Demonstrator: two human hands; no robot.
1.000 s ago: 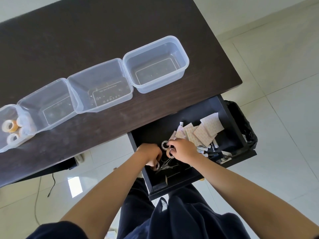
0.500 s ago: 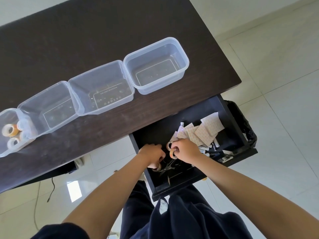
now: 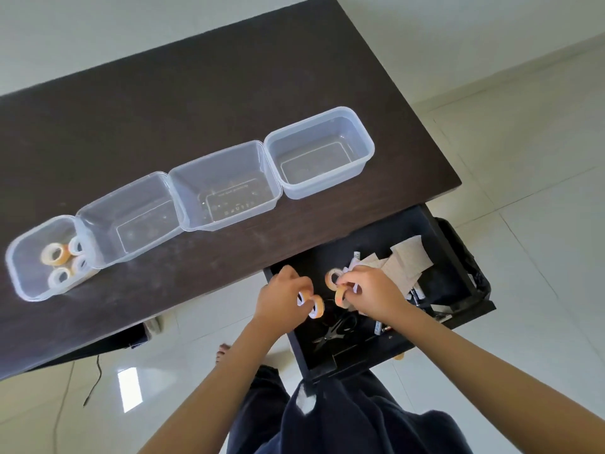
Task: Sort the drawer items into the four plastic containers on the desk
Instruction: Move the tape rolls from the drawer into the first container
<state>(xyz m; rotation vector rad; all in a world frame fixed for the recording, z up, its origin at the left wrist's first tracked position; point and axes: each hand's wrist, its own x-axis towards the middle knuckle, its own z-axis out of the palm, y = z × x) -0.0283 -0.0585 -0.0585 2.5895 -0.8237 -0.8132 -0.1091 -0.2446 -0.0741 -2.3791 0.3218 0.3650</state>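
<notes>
Several clear plastic containers stand in a row on the dark desk (image 3: 196, 103). The leftmost container (image 3: 23, 276) holds several tape rolls (image 3: 54, 253); the second container (image 3: 131, 217), third container (image 3: 226, 185) and rightmost container (image 3: 320, 152) hold nothing. Below the desk edge the black drawer (image 3: 465, 290) is pulled out. Above it, my left hand (image 3: 281, 296) grips two small tape rolls (image 3: 316, 306). My right hand (image 3: 373, 293) pinches two more tape rolls (image 3: 334, 276). Paper slips (image 3: 409, 260), black scissors (image 3: 334, 332) and pens lie in the drawer.
A black bin (image 3: 471, 263) stands behind the drawer on the right. A cable (image 3: 95, 378) trails on the white tiled floor below the desk. My dark clothing (image 3: 343, 417) and a bare foot (image 3: 224, 350) show at the bottom.
Both hands have lifted out of the drawer with tape rolls in their fingers. The view has tilted, so the leftmost container shows fully.
</notes>
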